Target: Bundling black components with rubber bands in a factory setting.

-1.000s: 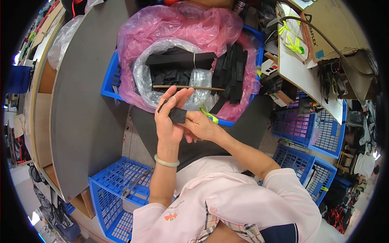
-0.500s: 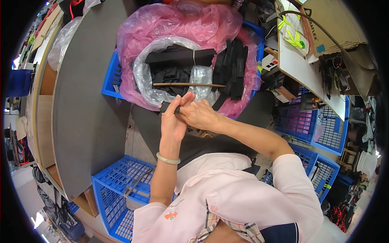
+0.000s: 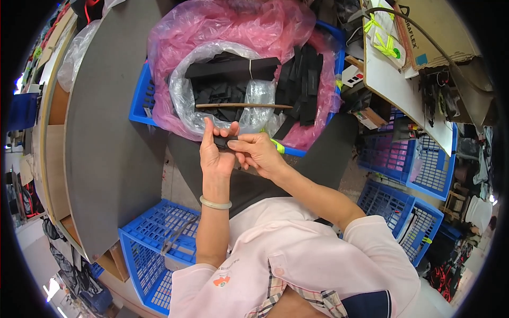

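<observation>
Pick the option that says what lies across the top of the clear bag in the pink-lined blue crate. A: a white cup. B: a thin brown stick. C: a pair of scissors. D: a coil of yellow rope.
B: a thin brown stick lies level across the clear bag of black pieces, just above both hands.

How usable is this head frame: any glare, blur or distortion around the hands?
Head view: strong fisheye, so the grey table edge bows and the corners go black. Light is even and the left hand and right hand are sharp. The small black piece they pinch shows little detail, dark on dark. The clear plastic bag carries white glare. The rim clutter is squeezed and soft.
</observation>
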